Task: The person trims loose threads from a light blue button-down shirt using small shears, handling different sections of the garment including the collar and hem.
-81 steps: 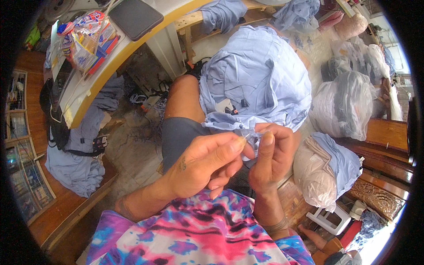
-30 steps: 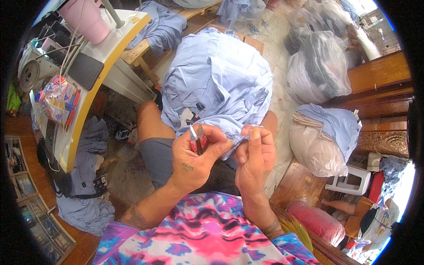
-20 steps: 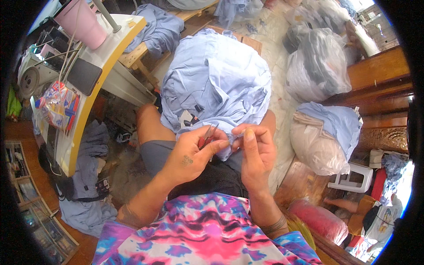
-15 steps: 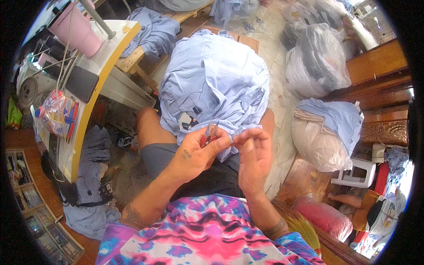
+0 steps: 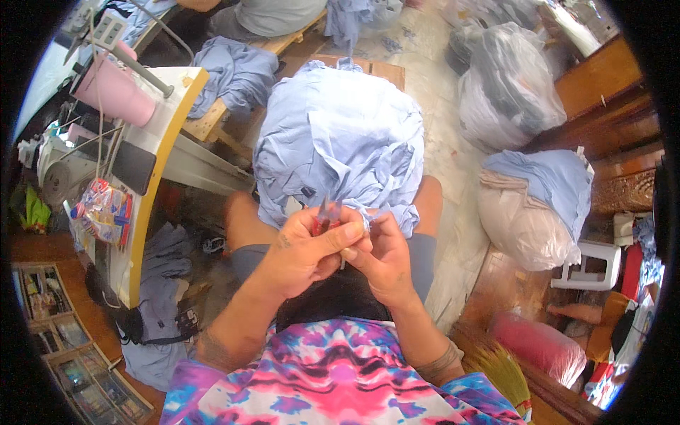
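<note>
A large light-blue cloth garment (image 5: 340, 134) lies heaped over my lap, with a dark label near its lower left. My left hand (image 5: 304, 249) is closed round thread snips (image 5: 324, 218) with red handles, their metal blades pointing up and away from me. Its thumb and forefinger meet close to a small fold of the blue cloth. My right hand (image 5: 384, 263) is pinched against the left fingertips at that same fold. Fingers hide what exactly is between them.
To the left stands a sewing table (image 5: 168, 131) with a yellow edge, holding a pink cup (image 5: 117, 88) and a phone (image 5: 134, 168). Stuffed plastic bags (image 5: 506, 92) and a white stool (image 5: 589, 273) are on the right. A person sits beyond the table.
My right hand has come in from spread fingers to a pinch beside the left fingertips. The snips stay in my left hand, and the view has shifted slightly.
</note>
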Available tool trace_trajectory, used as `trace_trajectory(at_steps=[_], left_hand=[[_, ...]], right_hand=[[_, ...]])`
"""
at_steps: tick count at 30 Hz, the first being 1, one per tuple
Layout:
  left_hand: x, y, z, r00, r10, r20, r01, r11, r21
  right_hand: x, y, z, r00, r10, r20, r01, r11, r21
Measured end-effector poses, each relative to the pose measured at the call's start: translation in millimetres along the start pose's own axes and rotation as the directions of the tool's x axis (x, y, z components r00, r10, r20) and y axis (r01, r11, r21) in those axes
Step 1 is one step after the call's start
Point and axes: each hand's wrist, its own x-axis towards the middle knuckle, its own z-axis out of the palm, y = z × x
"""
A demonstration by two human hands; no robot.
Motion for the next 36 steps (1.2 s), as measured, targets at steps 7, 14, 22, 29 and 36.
trace_trajectory(at_steps=[7, 14, 22, 29, 36], left_hand=[[-35, 58, -19, 0.985, 0.153, -0.080, -0.134, 0.970, 0.203], [-56, 66, -28, 0.990, 0.117, -0.083, -0.097, 0.973, 0.209], [-59, 77, -45, 0.956, 0.262, -0.134, -0.236, 0.955, 0.177], [-33, 12, -58, 0.986, 0.157, -0.059, -0.148, 0.980, 0.129], [-24, -23, -44, 0.976, 0.191, -0.104, -0.188, 0.982, 0.035]], right_hand=[[40, -13, 40, 0.977, -0.086, 0.195, 0.160, 0.902, -0.401], [63, -27, 56, 0.832, -0.359, 0.423, 0.548, 0.419, -0.724], [53, -19, 64, 0.968, -0.034, 0.250, 0.172, 0.815, -0.553], [22, -20, 39, 0.980, 0.188, 0.061, -0.160, 0.938, -0.308], [13, -10, 35, 0.966, 0.246, -0.077, -0.242, 0.969, 0.052]])
